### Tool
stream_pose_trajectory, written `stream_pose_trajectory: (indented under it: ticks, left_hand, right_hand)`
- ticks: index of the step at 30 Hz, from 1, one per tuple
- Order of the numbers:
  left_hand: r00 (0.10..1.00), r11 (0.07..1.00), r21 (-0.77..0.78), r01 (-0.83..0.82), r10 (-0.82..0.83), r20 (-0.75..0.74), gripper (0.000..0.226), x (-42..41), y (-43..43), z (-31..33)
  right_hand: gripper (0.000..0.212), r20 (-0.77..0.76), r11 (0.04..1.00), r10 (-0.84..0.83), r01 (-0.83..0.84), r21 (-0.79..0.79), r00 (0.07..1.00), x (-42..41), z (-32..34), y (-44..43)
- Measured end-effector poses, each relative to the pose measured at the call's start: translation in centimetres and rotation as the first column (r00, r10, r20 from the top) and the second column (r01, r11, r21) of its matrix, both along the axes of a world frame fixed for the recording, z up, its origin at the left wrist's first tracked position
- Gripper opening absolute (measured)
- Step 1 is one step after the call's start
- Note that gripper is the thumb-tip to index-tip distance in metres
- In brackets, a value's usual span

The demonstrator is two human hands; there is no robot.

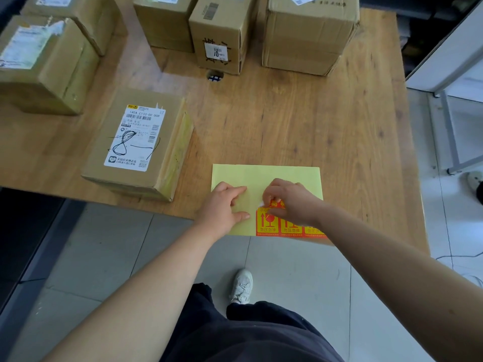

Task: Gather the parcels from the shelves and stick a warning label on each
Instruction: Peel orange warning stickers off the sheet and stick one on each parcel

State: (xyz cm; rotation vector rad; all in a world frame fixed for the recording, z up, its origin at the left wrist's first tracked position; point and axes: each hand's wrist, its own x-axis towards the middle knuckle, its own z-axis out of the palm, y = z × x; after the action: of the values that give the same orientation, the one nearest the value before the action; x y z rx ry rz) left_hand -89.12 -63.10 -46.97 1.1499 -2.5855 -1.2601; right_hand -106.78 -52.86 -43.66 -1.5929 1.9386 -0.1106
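Observation:
A yellow backing sheet (pixel 264 176) lies at the near edge of the wooden table (pixel 313 121), with a row of orange-red warning labels (pixel 266 223) along its near edge. My left hand (pixel 222 207) presses flat on the sheet's left side, fingers apart. My right hand (pixel 290 199) pinches the lifted corner of one warning label, partly peeled off the sheet. A cardboard parcel (pixel 141 145) with a white shipping label lies flat just left of the sheet. Several more cardboard parcels (pixel 222 35) stand along the far side of the table.
Two parcels (pixel 44 64) crowd the far left, a large box (pixel 308 32) the far right. A cable hole (pixel 214 75) sits mid-table. A white metal frame (pixel 449 126) stands right of the table. My legs and a white shoe (pixel 241 286) are on the tiled floor.

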Motion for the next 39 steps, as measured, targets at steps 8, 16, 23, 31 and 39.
stream_pose_trajectory:
  ticks: [8,16,23,31,39]
  left_hand:
    - [0.994,0.977,-0.212,-0.006,0.03,0.108,0.036,-2.2,1.9,1.0]
    - [0.99,0.943,-0.322,0.088,-0.046,0.136,0.021,-4.2,2.2,1.6]
    - [0.996,0.995,-0.088,0.055,-0.047,0.082,0.014,-3.5,1.7,1.7]
    - [0.995,0.996,-0.002,0.084,-0.084,-0.057,0.005,-2.2,1.9,2.3]
    - [0.972,0.98,0.197,-0.041,0.085,-0.217,0.009,-0.2,1.9,4.8]
  right_hand:
    - [0.033,0.181,0.927,-0.341,0.362,-0.101,0.923,-0.5,-0.1,0.9]
    - [0.019,0.063,0.944,-0.319,0.323,-0.062,0.946,-0.9,-0.5,1.9]
    - [0.028,0.065,0.945,-0.326,0.328,-0.011,0.943,-1.5,-0.6,3.4]
    - [0.031,0.089,0.934,-0.354,0.357,-0.014,0.931,-1.1,-0.8,3.8]
    - [0.033,0.082,0.935,-0.352,0.354,-0.008,0.932,-1.0,-0.7,4.0]
